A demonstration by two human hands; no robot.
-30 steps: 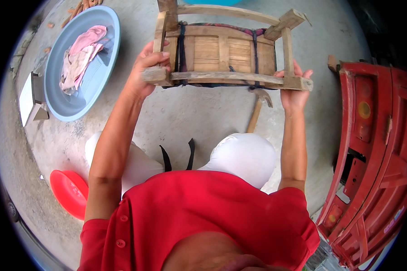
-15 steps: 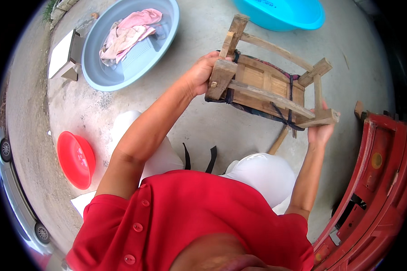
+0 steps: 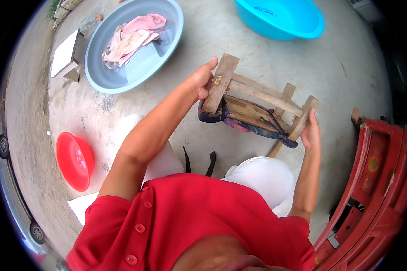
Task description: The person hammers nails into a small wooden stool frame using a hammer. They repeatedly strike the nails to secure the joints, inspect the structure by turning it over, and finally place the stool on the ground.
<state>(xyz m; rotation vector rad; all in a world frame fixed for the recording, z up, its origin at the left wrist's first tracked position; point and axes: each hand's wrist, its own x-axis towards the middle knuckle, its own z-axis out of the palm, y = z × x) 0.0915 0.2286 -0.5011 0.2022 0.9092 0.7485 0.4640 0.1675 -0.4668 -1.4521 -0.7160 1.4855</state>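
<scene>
Between my hands I hold a small wooden stool [image 3: 262, 97], tipped over with its legs up and a dark patterned cushion [image 3: 248, 128] tied to its seat underneath. My left hand [image 3: 204, 81] grips the legs at its left end, thumb pointing up. At the other end my right hand [image 3: 310, 128] holds the legs from the outer side; part of its fingers is hidden behind the wood. Beyond my left hand stands a big grey-blue basin [image 3: 95, 74] with a ribbed washboard [image 3: 142, 58] and wet pink cloths [image 3: 133, 38].
A bright blue basin [image 3: 298, 27] stands at the far right, and a small red basin [image 3: 74, 160] on the left. Next to the grey-blue basin is a low white-topped stool [image 3: 64, 54]. Red metal furniture [image 3: 371, 180] borders the right side. A parked car [image 3: 13, 189] shows at the far left.
The stool has swung lower and turned, so its side and cushion edge now face me. Both hands turned with it; my left thumb now points upward.
</scene>
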